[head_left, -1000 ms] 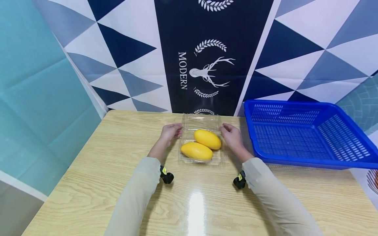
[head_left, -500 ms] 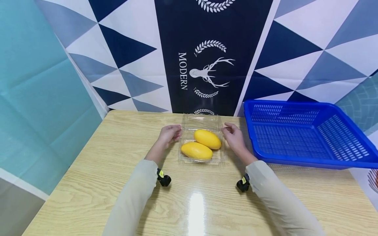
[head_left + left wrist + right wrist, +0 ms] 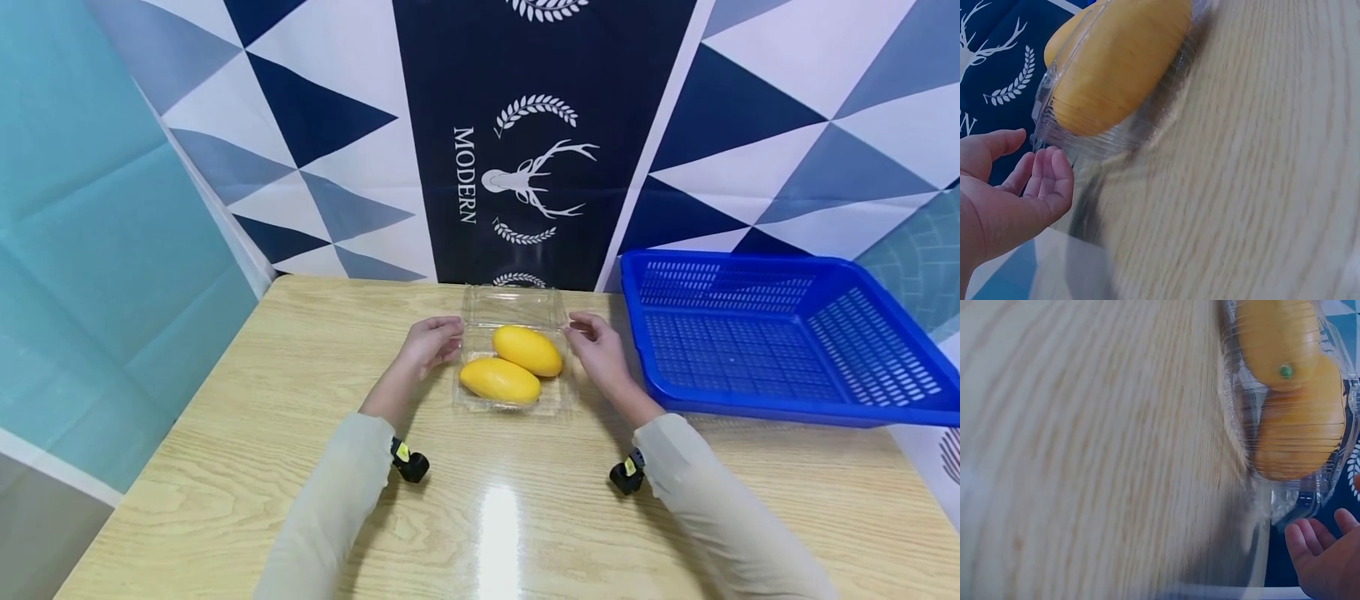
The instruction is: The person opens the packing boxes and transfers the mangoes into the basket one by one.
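Two yellow mangoes, a front one (image 3: 499, 381) and a back one (image 3: 527, 350), lie slantwise in a clear plastic clamshell container (image 3: 551, 406). Its lid (image 3: 513, 307) stands raised at the back, by the wall. At the container's left back corner is my left hand (image 3: 433, 343), fingers loosely bent, fingertips right at the plastic. The left wrist view shows a gap between the thumb (image 3: 1007, 142) and fingers of that hand. My right hand (image 3: 597, 350) is at the opposite back corner, fingers relaxed and spread. In the right wrist view its fingertips (image 3: 1297, 540) are just off the container's end.
A large blue plastic basket (image 3: 750, 408) stands on the right of the wooden table (image 3: 285, 400), close to the right hand. Behind the table's back edge hangs a patterned wall covering (image 3: 525, 200). A teal panel (image 3: 97, 233) borders the left side.
My right hand has shifted slightly right, away from the lid's edge, and its fingers have loosened. Both forearms have spread a little outward. The mangoes and container have stayed put.
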The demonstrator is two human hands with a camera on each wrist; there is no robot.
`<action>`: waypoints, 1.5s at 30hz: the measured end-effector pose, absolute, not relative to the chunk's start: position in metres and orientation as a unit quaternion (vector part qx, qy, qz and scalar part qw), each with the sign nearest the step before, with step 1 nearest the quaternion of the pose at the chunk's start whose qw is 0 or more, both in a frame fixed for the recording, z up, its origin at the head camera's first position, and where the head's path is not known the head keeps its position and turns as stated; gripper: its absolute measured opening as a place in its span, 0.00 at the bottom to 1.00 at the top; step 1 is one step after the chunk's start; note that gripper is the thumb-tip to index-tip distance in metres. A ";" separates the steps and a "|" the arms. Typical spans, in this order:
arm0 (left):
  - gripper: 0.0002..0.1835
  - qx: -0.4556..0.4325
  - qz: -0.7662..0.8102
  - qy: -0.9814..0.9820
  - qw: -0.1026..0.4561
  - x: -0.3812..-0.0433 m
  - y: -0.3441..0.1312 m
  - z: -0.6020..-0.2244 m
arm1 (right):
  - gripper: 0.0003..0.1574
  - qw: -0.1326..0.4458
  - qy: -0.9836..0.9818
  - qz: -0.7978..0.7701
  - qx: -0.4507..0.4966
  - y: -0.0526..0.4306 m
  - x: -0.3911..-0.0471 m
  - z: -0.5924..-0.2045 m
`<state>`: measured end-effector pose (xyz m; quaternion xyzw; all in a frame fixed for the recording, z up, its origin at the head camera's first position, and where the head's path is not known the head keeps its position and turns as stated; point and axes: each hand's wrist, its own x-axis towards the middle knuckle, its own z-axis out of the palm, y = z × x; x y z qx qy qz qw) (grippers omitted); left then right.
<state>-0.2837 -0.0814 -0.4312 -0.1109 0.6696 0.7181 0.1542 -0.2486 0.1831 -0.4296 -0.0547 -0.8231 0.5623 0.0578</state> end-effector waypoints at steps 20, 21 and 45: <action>0.23 -0.091 0.720 0.667 0.169 -0.272 -0.086 -0.428 | 0.27 0.068 -0.843 0.532 0.037 0.182 -0.235 -0.415; 0.23 -0.091 0.719 0.667 0.170 -0.272 -0.087 -0.428 | 0.27 0.066 -0.844 0.530 0.040 0.181 -0.234 -0.414; 0.24 -0.091 0.709 0.672 0.191 -0.266 -0.087 -0.429 | 0.36 -0.025 -0.898 0.413 0.151 0.160 -0.233 -0.395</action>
